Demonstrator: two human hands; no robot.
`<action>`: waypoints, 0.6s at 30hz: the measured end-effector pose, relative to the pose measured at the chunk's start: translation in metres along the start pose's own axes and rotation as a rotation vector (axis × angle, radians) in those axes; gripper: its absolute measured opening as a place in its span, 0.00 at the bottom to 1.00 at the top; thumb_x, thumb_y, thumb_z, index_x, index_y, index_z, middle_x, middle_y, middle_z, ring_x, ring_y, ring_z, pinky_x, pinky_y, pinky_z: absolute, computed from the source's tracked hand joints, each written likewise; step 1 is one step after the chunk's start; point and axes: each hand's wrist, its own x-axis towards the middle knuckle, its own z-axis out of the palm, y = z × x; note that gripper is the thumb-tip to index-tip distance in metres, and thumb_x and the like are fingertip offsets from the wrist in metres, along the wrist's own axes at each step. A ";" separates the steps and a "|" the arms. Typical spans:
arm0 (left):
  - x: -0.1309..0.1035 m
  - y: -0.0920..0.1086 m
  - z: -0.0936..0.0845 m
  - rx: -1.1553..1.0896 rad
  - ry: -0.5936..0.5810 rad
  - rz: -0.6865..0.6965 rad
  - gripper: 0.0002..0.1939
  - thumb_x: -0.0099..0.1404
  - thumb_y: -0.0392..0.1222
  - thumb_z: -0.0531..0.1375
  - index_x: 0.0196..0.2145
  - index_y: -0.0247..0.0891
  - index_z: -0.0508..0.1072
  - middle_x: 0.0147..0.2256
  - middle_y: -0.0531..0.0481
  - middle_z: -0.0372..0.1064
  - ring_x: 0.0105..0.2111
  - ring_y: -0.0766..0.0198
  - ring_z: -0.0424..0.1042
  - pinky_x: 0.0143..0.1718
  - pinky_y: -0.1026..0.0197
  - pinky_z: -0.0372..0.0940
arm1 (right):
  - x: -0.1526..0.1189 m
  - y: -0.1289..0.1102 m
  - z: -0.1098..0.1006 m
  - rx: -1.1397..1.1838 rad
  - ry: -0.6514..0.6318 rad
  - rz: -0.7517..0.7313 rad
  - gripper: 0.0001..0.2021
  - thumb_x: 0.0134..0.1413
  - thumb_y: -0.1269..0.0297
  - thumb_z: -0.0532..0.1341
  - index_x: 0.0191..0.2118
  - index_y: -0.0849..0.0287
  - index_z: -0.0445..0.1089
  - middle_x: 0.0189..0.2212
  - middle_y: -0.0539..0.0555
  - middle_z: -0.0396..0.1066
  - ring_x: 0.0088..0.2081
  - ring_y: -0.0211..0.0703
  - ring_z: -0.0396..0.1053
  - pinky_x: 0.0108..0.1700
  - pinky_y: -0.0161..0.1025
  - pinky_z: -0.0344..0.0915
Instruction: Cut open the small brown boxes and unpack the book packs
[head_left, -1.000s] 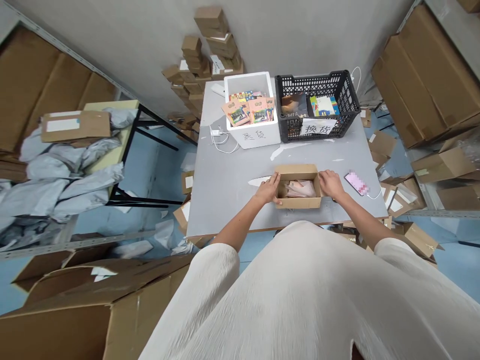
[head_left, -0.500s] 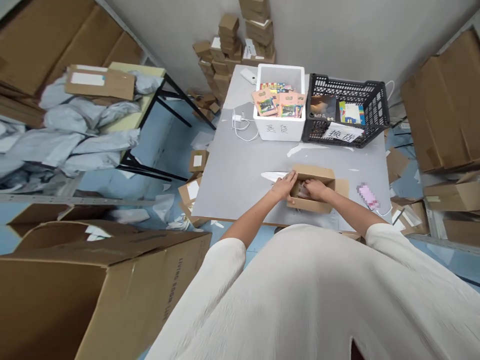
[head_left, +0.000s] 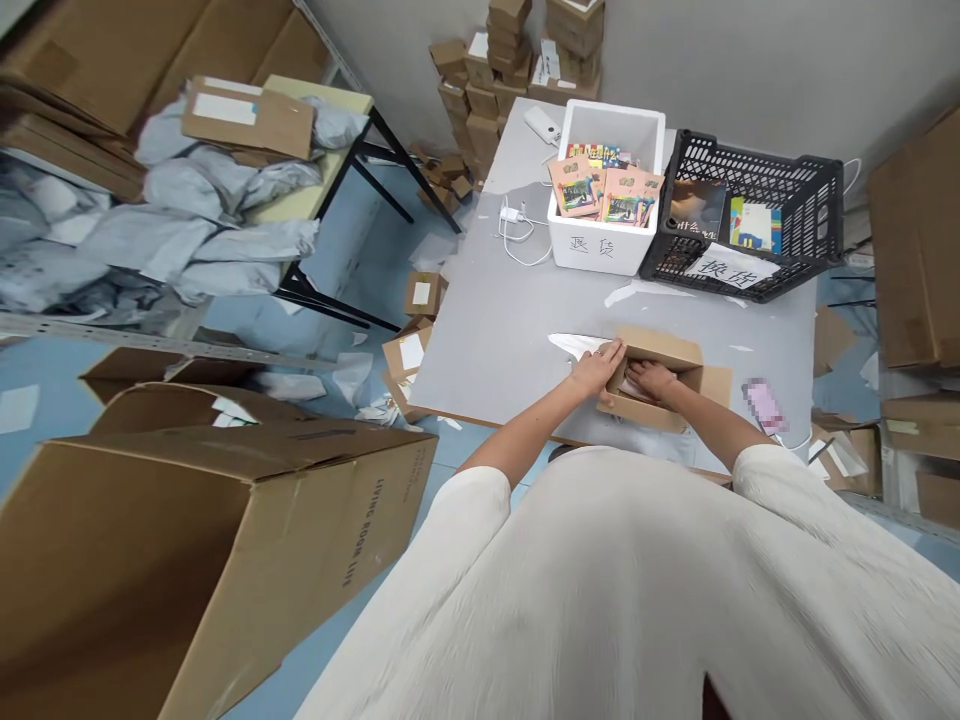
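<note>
Carton on our worktop has its left end held by our left hand, our right hand inside, its grip unclear.

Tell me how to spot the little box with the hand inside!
Find the big gray table. Near its edge by the white shirt sits a small open cardboard box. Unlike the black crate and white foam box behind it, it's plain brown, with the left hand on one end and the right hand inside.
</note>
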 end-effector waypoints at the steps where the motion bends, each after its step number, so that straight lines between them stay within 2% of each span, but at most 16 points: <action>1: 0.000 0.000 0.000 0.000 -0.002 -0.001 0.77 0.62 0.62 0.76 0.83 0.47 0.21 0.83 0.35 0.17 0.78 0.28 0.51 0.71 0.35 0.60 | 0.000 0.000 0.000 -0.011 0.003 -0.009 0.27 0.61 0.72 0.61 0.65 0.55 0.74 0.67 0.65 0.72 0.61 0.61 0.72 0.66 0.58 0.66; 4: 0.001 -0.001 0.001 -0.003 -0.012 -0.011 0.76 0.63 0.63 0.75 0.82 0.49 0.21 0.83 0.36 0.16 0.77 0.28 0.54 0.71 0.36 0.60 | 0.001 0.000 -0.002 -0.042 -0.001 -0.038 0.21 0.62 0.71 0.61 0.59 0.55 0.77 0.65 0.65 0.74 0.59 0.61 0.72 0.65 0.57 0.66; 8: 0.000 -0.001 0.001 0.003 -0.008 -0.026 0.75 0.64 0.63 0.74 0.82 0.49 0.20 0.83 0.36 0.15 0.76 0.28 0.57 0.70 0.36 0.60 | 0.001 -0.002 -0.004 -0.074 -0.003 -0.060 0.16 0.64 0.70 0.61 0.54 0.54 0.78 0.56 0.66 0.78 0.56 0.61 0.73 0.61 0.56 0.68; 11: -0.001 -0.001 0.000 0.011 -0.007 -0.023 0.76 0.63 0.63 0.75 0.82 0.48 0.19 0.82 0.36 0.15 0.76 0.29 0.55 0.70 0.36 0.61 | -0.002 -0.006 -0.008 -0.071 0.026 -0.059 0.17 0.65 0.72 0.60 0.54 0.56 0.80 0.57 0.67 0.77 0.56 0.61 0.73 0.61 0.56 0.67; 15: -0.002 0.001 -0.002 0.007 -0.010 -0.045 0.80 0.60 0.64 0.77 0.82 0.47 0.20 0.82 0.34 0.15 0.75 0.27 0.59 0.70 0.36 0.61 | -0.012 -0.008 -0.016 -0.043 0.096 -0.112 0.15 0.66 0.73 0.59 0.51 0.58 0.82 0.60 0.68 0.76 0.59 0.62 0.71 0.64 0.56 0.64; 18: -0.002 0.003 -0.004 0.007 -0.009 -0.056 0.82 0.58 0.66 0.78 0.82 0.48 0.20 0.82 0.34 0.14 0.74 0.26 0.60 0.71 0.36 0.60 | -0.025 -0.008 -0.024 -0.022 0.128 -0.143 0.15 0.67 0.72 0.60 0.51 0.58 0.82 0.57 0.67 0.78 0.60 0.61 0.71 0.65 0.55 0.63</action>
